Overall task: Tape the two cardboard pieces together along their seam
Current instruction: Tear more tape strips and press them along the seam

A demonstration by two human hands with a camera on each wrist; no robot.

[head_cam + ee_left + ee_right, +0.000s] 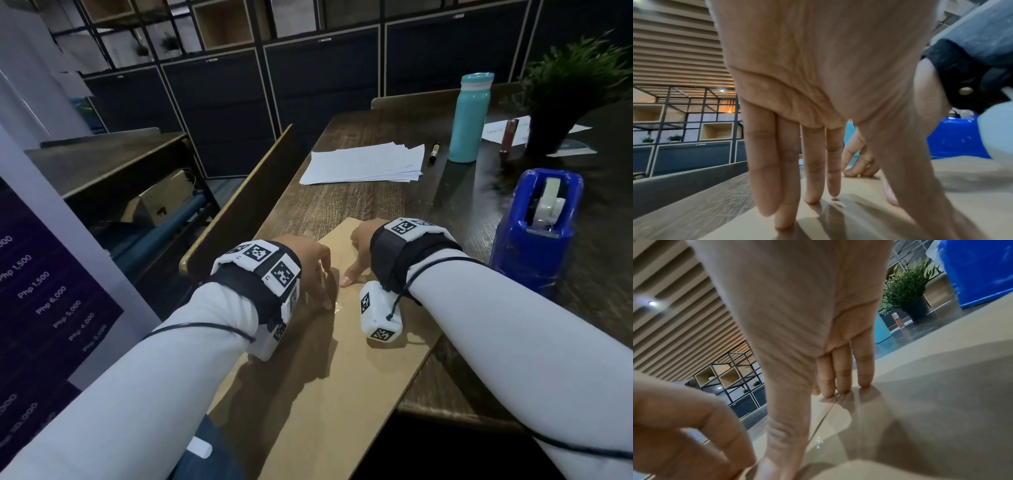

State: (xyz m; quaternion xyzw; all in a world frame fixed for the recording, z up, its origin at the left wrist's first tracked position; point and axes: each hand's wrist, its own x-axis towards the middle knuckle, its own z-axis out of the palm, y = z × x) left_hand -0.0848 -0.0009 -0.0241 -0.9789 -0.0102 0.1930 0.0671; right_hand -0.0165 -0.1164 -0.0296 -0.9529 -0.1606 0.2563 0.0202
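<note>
Two brown cardboard pieces (370,377) lie flat, side by side, on the dark wooden table (359,202). Their seam (824,417) shows as a thin line in the right wrist view, with a glint of clear tape (819,442) on it. My left hand (313,270) rests on the cardboard (859,219) with straight fingers (812,170) whose tips touch it. My right hand (359,246) lies just to its right, three straight fingers (842,373) set down at the seam's far end and the thumb (347,279) pressing the cardboard. Neither hand holds anything.
A blue tape dispenser (537,226) stands right of the cardboard. Behind it are a teal bottle (469,116), a potted plant (565,89), a marker (435,152) and a stack of white papers (366,164). A chair back (239,205) leans at the table's left edge.
</note>
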